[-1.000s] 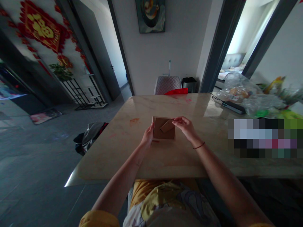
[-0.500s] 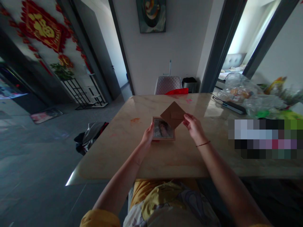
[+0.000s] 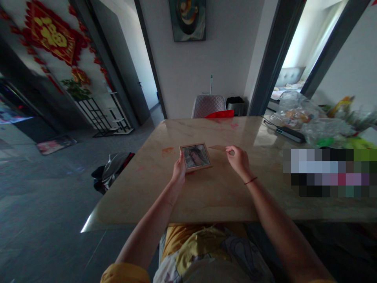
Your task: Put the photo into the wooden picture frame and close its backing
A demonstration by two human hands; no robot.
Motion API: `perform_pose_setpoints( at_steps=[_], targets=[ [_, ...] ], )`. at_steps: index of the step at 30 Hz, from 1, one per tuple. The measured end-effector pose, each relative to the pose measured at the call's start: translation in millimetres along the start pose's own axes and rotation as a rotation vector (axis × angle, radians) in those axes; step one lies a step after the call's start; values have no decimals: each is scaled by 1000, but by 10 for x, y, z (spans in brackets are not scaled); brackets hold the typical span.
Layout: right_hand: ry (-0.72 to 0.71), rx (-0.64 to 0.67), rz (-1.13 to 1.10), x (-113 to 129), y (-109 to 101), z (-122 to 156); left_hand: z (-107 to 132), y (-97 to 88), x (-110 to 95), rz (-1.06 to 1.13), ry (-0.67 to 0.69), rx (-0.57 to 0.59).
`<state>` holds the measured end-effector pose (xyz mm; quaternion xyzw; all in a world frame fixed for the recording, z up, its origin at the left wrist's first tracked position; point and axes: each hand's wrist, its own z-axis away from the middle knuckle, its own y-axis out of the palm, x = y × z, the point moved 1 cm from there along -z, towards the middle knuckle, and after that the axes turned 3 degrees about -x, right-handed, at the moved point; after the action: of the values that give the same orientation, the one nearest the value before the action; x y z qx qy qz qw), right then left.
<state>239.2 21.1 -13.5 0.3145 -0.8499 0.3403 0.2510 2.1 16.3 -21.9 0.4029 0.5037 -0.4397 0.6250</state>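
Observation:
A small wooden picture frame [image 3: 196, 157] with a dark picture inside is held by its left side in my left hand [image 3: 179, 169]. My fingers on it are partly hidden underneath. To its right, my right hand [image 3: 238, 160] pinches a thin brown backing board [image 3: 217, 147], turned nearly edge-on. The board's left tip is close to the frame's right side. Both are over the marble-patterned table [image 3: 218, 196].
At the table's right stand clear plastic bags [image 3: 297, 108], a dark oblong device [image 3: 290, 134] with a cable, and a blurred-out patch. A red item [image 3: 220, 114] lies at the far edge before a quilted chair [image 3: 209, 105]. A bag [image 3: 116, 169] is beside the table's left edge.
The brown board has come away from over the picture frame and tilted from face-on to nearly edge-on. The frame has shifted slightly left and turned a little.

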Motion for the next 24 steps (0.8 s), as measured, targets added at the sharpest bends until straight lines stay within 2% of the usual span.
perform_pose_setpoints(
  at_steps=[5, 11, 17, 19, 21, 24],
  targets=[
    [-19, 270, 210, 28, 18, 37, 52, 25, -61, 119, -120, 9],
    [12, 442, 345, 16, 1, 60, 74, 29, -81, 148, -147, -24],
    [58, 617, 324, 8, 23, 104, 54, 24, -63, 133, -146, -8],
    [75, 629, 287, -3, 44, 105, 53, 25, -59, 121, -131, -2],
    [108, 573, 211, -11, 81, 93, 58, 27, -59, 103, -116, 1],
    [244, 336, -49, 10, 168, 66, 72, 26, -68, 76, -82, 4]
  ],
)
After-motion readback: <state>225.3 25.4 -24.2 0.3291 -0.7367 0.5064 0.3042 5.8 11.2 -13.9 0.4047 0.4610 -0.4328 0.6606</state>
